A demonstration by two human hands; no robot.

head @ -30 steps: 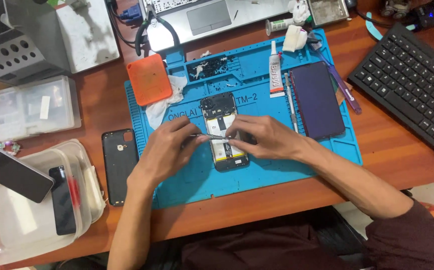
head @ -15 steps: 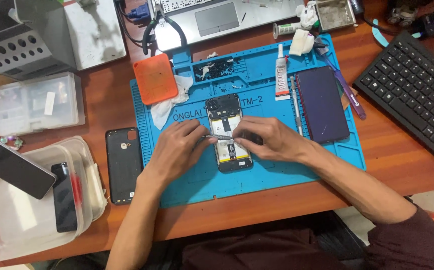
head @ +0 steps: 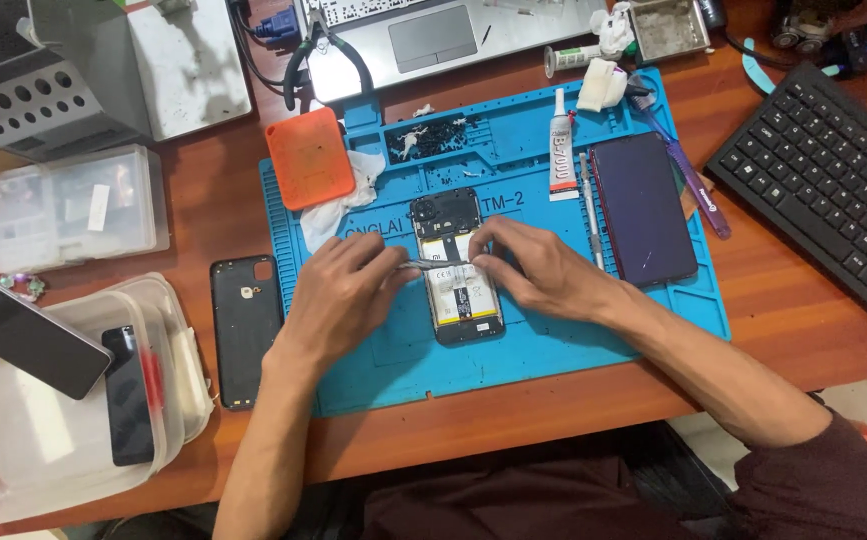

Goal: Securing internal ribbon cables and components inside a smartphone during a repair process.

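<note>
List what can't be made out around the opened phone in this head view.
- Tweezers' tip: too small; contact point unclear.
- Opened phone, mid section: covered by left hand and right hand.
- Left hand's grip: fingers curl under, hidden.
- Keyboard: cut by right edge.
- Plastic tub: cut by left edge.

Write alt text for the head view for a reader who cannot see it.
Both hands work on an opened phone on a blue repair mat: the left hand holds metal tweezers over it, the right hand steadies it. A detached screen and a glue tube lie on the mat to the right.
</note>
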